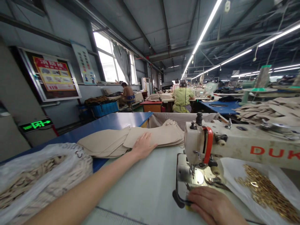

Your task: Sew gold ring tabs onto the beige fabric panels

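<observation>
My left hand (143, 145) lies flat, fingers stretched out, on the near edge of a stack of beige cut fabric panels (161, 132). A second fanned stack of beige panels (103, 142) adjoins it on the left. My right hand (208, 203) is low in front of the sewing machine (197, 137), its fingers curled together at the front edge of the metal needle plate (181, 175). A small yellowish bit shows below those fingertips; what they hold, if anything, is hidden. No fabric shows under the needle.
A plastic bag of beige strips (47, 175) stands at the left. Gold-coloured metal hardware (264, 187) lies on white plastic at the right. Beyond are a blue table (117, 118), a person in a yellow-green top (182, 100) and heaped beige pieces (272, 111).
</observation>
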Motion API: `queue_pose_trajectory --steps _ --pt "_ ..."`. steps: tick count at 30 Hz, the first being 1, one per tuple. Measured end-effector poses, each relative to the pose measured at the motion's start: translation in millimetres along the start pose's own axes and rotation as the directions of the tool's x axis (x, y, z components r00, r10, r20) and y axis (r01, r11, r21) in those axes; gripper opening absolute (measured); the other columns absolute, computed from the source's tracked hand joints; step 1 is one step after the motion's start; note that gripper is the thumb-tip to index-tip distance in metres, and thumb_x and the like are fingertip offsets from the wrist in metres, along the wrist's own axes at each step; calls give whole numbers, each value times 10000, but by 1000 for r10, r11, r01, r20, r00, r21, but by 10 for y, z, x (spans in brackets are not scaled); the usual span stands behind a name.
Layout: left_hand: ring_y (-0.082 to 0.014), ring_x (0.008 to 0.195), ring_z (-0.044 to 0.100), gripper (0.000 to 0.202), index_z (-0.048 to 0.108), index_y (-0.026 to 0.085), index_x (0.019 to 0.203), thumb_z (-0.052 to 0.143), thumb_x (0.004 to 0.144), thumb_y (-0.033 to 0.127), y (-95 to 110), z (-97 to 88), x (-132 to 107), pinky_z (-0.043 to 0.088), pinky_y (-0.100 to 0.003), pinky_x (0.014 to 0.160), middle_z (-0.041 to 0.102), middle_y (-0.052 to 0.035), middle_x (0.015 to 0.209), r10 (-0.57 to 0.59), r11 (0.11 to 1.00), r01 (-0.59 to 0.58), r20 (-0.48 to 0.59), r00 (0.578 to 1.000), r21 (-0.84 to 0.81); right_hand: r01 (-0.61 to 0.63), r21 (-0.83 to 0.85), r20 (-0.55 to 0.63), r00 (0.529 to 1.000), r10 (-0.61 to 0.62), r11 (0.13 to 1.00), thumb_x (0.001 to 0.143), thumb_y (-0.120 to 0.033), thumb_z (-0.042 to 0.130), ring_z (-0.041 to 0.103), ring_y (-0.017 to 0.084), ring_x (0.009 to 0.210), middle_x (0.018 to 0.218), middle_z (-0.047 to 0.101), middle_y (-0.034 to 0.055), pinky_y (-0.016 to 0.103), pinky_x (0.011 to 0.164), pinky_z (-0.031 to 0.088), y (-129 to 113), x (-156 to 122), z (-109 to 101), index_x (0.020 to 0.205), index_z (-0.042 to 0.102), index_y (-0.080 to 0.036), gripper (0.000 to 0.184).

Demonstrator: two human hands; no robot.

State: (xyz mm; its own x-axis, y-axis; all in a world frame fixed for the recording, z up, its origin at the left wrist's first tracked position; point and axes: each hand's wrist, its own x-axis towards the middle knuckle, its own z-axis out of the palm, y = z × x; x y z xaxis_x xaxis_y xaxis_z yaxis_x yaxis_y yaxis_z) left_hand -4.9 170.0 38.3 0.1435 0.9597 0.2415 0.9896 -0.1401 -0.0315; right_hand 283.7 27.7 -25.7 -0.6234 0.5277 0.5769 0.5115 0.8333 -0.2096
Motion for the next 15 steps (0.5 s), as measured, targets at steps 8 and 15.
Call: queue_pose_trajectory --steps 8,15 --pt "-394 1146 533 526 558 -10 1143 476 834 407 -1239 -444 -193 425 -467 932 590 -280 1195 -383 921 386 -45 923 62 -26 21 29 999 25 999 948 -266 410 680 174 857 919 720 50 249 799 552 -35 27 -45 995 667 -219 266" --pt "-333 943 659 383 675 107 817 408 867 376 -1445 -441 -308 504 -401 804 725 -165 896 -383 924 383 -13 924 12 -43 -21 45 998 44 999 949 -265 412 675 179 881 960 715 54 262 810 548 -71 39 -44 1021 661 -209 265"
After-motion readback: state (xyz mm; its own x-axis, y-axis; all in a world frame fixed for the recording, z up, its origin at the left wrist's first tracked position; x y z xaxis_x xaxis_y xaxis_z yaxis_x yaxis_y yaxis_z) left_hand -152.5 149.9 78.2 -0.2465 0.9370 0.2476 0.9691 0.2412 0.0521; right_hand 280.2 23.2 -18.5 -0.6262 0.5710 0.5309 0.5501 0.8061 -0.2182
